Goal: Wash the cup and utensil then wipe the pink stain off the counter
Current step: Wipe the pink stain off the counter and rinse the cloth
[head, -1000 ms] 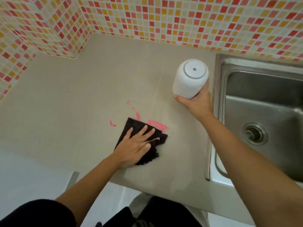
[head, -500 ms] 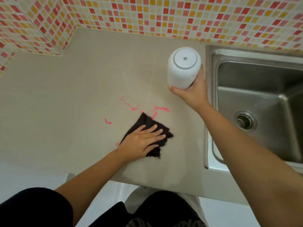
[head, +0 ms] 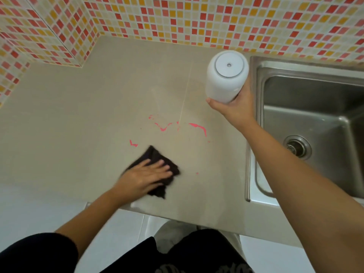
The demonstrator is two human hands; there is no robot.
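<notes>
Left hand (head: 145, 175), fingers flat, presses a dark cloth (head: 155, 155) on the bench (head: 88, 115) just short of the pink stain (head: 199, 127). Right hand (head: 236, 104) grips the white cup (head: 226, 79). A hasty pass may smear streaks or miss scattered specks.

cloth (head: 157, 170) on counter (head: 78, 115), stain (head: 178, 127) behind it, sink (head: 307, 123) right

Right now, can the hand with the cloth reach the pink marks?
Probably yes. The left hand presses the cloth on the counter just short of the pink stain, and nothing lies between them. The right hand holds the white container aside.
</notes>
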